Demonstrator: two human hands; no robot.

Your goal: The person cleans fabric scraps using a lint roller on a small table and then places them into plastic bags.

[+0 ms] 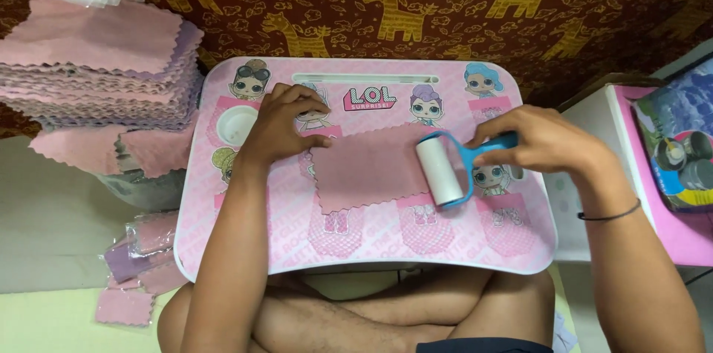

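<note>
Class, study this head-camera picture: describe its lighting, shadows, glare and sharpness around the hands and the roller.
Head view: light is soft and even; faint shadows lie under the left hand and lint roller; no glare on the pink cloth or lap table; right hand looks sharp; table edges bow slightly, suggesting wide-angle distortion.
</note>
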